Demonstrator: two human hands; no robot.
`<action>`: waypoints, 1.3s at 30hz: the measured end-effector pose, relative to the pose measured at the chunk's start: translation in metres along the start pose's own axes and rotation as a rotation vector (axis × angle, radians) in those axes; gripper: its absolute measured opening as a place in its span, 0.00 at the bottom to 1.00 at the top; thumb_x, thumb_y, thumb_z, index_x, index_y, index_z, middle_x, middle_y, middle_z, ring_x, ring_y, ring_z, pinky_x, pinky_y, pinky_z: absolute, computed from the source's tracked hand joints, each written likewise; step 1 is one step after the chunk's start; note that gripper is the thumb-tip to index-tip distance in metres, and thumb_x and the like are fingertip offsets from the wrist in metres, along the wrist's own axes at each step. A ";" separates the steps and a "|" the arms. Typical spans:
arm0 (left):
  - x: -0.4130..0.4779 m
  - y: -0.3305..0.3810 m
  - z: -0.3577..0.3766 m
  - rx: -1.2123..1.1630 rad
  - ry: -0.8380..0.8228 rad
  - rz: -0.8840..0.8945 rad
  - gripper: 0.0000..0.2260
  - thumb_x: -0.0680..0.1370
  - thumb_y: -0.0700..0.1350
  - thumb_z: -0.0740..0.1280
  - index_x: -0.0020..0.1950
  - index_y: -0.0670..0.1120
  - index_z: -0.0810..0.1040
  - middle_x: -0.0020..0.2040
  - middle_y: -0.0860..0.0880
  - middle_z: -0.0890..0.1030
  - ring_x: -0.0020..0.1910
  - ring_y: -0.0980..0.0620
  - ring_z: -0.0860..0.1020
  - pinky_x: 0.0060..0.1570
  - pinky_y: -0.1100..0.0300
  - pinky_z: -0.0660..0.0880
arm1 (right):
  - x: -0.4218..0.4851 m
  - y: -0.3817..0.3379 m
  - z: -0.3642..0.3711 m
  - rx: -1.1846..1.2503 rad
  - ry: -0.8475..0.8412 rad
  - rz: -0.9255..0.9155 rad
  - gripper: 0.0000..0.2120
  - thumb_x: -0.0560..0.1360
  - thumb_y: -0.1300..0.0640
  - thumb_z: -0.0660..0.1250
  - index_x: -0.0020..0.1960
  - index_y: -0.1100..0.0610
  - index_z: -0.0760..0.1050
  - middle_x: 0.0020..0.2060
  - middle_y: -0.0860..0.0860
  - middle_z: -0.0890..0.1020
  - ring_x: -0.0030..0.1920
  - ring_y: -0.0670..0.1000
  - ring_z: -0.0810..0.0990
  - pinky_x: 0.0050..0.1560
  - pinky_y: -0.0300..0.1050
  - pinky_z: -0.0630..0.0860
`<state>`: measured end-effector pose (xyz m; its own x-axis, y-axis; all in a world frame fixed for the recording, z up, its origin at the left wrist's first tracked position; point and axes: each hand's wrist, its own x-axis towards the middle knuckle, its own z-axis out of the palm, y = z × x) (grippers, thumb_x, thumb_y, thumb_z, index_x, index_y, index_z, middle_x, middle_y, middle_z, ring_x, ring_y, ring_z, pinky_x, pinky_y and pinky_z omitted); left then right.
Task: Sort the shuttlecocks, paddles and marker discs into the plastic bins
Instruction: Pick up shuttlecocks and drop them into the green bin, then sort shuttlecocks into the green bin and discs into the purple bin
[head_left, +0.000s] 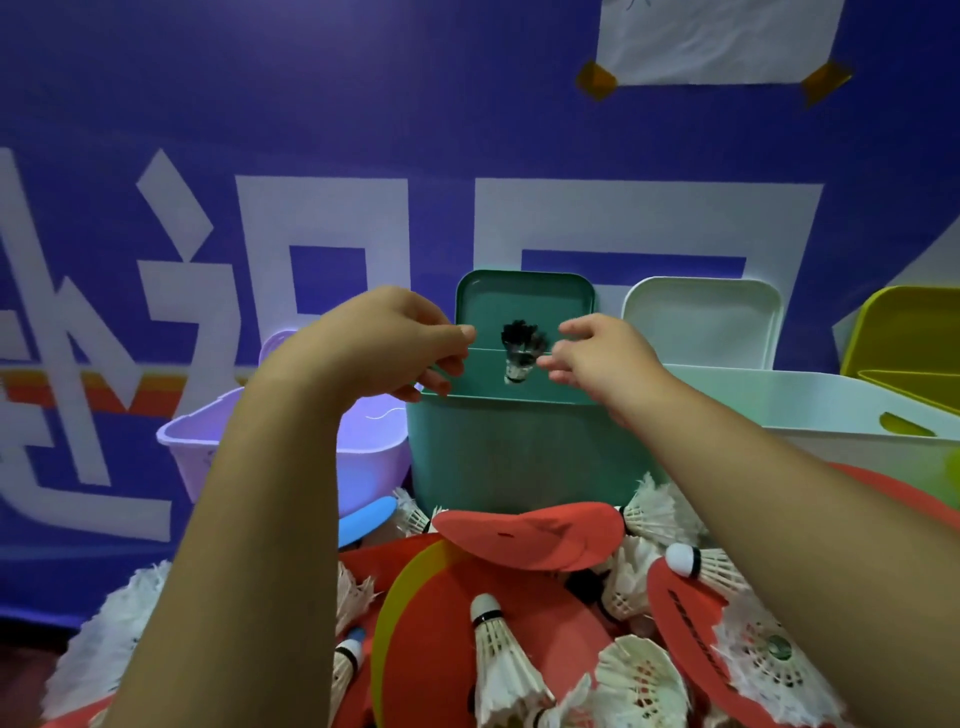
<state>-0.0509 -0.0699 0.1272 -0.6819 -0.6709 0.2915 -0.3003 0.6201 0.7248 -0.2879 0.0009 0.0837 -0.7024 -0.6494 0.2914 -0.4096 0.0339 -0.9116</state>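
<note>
Black shuttlecock (521, 353) blurred, yellow bin (919, 387) cut by right edge, teal bin (519, 452) contents hidden

Blue wall (415, 104), white lettering (322, 218), taped paper (717, 36)

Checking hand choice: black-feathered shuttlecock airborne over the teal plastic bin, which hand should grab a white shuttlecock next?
Likely right: the right hand is empty, and a white feather shuttlecock lies beside its forearm, farther from the left hand.
</note>
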 end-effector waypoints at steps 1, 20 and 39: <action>0.001 -0.003 -0.003 -0.011 0.009 -0.009 0.13 0.83 0.54 0.69 0.51 0.46 0.86 0.45 0.52 0.88 0.45 0.53 0.88 0.53 0.48 0.85 | 0.002 0.001 0.002 0.008 -0.041 -0.004 0.22 0.79 0.63 0.69 0.72 0.56 0.75 0.54 0.51 0.84 0.52 0.52 0.88 0.60 0.58 0.84; 0.003 -0.042 -0.004 0.353 -0.427 -0.376 0.21 0.80 0.58 0.71 0.64 0.44 0.80 0.53 0.49 0.88 0.51 0.46 0.87 0.61 0.43 0.81 | -0.113 0.007 0.004 -0.911 -0.773 -0.277 0.19 0.74 0.35 0.74 0.62 0.41 0.82 0.53 0.35 0.85 0.52 0.39 0.82 0.57 0.42 0.79; -0.002 -0.068 -0.016 0.337 -0.455 -0.451 0.20 0.76 0.53 0.77 0.63 0.45 0.82 0.52 0.52 0.88 0.54 0.47 0.86 0.64 0.42 0.79 | -0.095 -0.011 0.007 -0.718 -0.071 -0.580 0.10 0.83 0.49 0.66 0.59 0.43 0.85 0.48 0.45 0.87 0.51 0.51 0.83 0.52 0.50 0.81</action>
<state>-0.0185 -0.1168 0.0873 -0.6312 -0.7007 -0.3326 -0.7571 0.4637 0.4601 -0.2130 0.0568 0.0645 -0.2470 -0.7564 0.6057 -0.9652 0.1363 -0.2234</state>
